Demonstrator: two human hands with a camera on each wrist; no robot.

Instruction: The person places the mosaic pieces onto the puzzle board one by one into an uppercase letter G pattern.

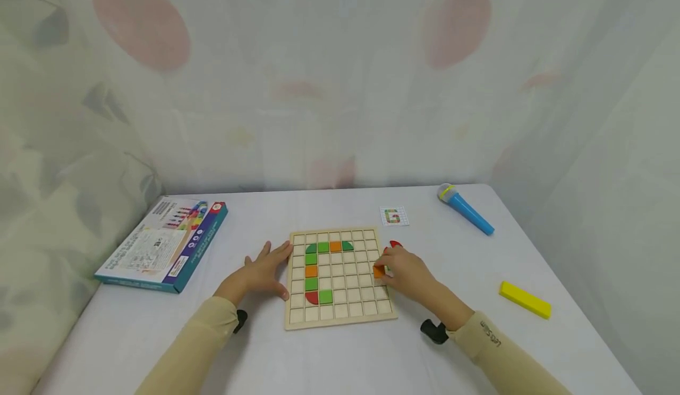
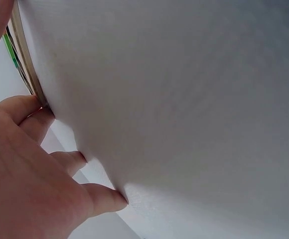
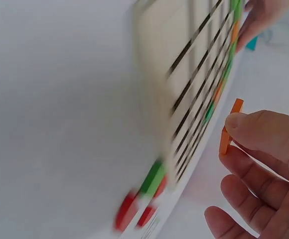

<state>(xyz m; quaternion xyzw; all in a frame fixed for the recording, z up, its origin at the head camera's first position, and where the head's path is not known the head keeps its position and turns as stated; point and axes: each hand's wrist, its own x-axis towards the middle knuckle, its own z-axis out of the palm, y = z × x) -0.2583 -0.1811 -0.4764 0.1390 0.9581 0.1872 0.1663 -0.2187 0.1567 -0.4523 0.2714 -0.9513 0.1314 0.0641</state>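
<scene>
White cloth-covered surface [image 1: 329, 359] before pale fruit-printed fabric backdrop [image 1: 329, 135]; pale leaf-patterned fabric drape [image 1: 69, 147] at left, plainer whitish fabric drape [image 1: 605, 206] at right; soft light

Right fingers [image 3: 249, 168] pinching orange tile [image 3: 225, 141], gridded board [image 3: 159, 32] (edge blurred), green piece [image 3: 152, 179]

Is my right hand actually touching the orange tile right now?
Touching. The right wrist view shows the right hand pinching the orange tile, thumb against it and a fingertip at its lower end.
</scene>
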